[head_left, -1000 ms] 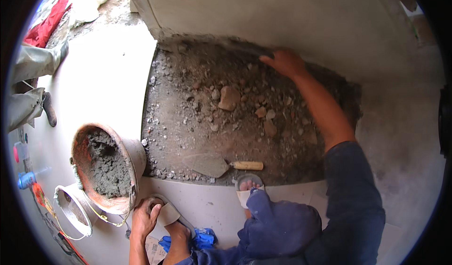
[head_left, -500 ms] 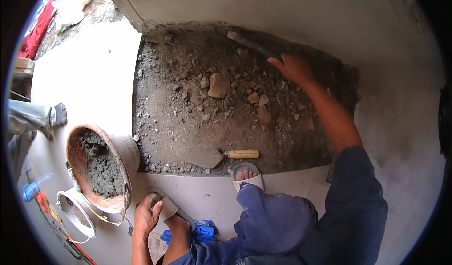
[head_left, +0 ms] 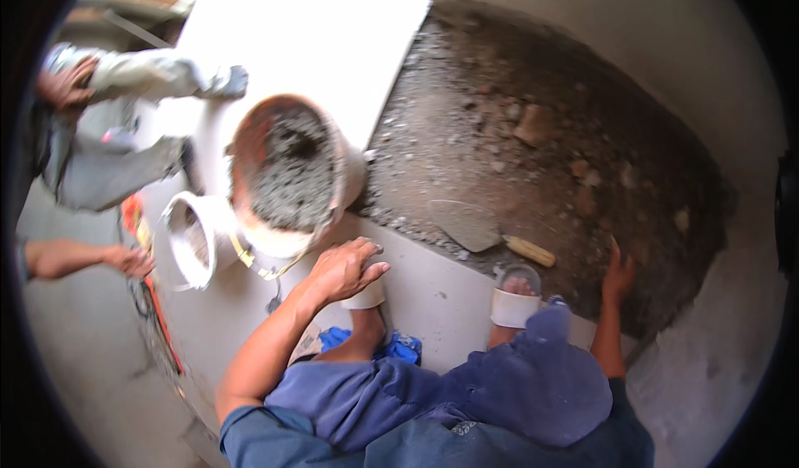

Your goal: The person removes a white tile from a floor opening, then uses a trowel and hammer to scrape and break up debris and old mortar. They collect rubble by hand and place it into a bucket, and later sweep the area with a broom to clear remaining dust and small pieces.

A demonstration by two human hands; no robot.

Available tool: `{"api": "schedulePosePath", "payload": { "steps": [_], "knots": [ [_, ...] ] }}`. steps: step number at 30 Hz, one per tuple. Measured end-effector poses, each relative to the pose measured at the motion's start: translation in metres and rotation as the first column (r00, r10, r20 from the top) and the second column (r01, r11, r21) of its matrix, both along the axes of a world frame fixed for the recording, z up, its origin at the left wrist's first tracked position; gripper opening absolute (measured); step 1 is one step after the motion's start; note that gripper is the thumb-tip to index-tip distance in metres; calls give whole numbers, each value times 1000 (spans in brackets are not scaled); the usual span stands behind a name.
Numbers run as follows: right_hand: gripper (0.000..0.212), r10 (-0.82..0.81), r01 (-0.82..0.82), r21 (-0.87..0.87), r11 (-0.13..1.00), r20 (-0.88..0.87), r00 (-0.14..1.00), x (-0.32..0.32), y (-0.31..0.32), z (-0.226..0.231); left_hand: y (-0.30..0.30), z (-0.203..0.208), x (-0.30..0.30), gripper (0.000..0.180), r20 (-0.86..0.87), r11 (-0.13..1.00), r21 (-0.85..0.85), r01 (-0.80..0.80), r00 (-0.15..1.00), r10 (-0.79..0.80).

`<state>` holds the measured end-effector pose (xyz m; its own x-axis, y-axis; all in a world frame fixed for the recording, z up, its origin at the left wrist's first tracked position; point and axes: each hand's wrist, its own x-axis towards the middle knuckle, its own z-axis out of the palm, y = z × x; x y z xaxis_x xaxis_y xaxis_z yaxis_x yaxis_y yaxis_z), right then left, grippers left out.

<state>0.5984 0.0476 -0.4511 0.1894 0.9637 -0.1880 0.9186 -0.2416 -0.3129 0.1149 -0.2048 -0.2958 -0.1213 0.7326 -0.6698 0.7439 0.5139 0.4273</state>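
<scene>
My left hand (head_left: 345, 270) hangs over the pale tiles in front of the large bucket, fingers loosely bent and thumb apart, holding nothing. My right hand (head_left: 617, 278) is low over the dark soil at the right, near my right foot. It is smeared by motion, and whether it grips anything is unclear. A pointing trowel (head_left: 468, 225) with a wooden handle lies on the soil's near edge, between my hands and touched by neither. The large bucket (head_left: 353, 168) of wet grey mortar (head_left: 291, 181) stands left of the soil.
A smaller white bucket (head_left: 218, 235) stands beside the large one. At the left a co-worker's legs (head_left: 125, 156) and hand (head_left: 129, 261) show. Stones, including a larger one (head_left: 535, 125), lie on the soil, bordered by a wall (head_left: 657, 19) and white tile (head_left: 300, 27).
My view has swung left. The right hand came back toward me from the far wall, and the dark long-handled tool it held no longer shows. My left hand rose off my foot.
</scene>
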Motion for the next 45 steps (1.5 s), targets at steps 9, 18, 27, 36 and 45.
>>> {"api": "schedulePosePath", "payload": {
  "steps": [9,18,27,36,45],
  "knots": [
    [62,-30,-5,132,991,267,963,24,-34,-19,-128,12,-47,54,-146,780,-202,-593,805,575],
    [35,756,-827,-239,509,-336,562,-151,-58,21,-172,-17,-27,55,682,-38,-10,-999,-34,730],
    [38,685,-747,-257,614,-296,665,-171,-67,49,-75,63,-63,52,1000,-42,1,-999,0,18],
    [41,397,-407,-235,882,-94,913,-90,-131,102,68,132,-140,32,999,89,-33,-996,-30,37],
    [45,-293,274,-341,899,-3,956,-21,-237,186,86,134,-246,39,995,166,105,-980,103,-17]
  ]
}}
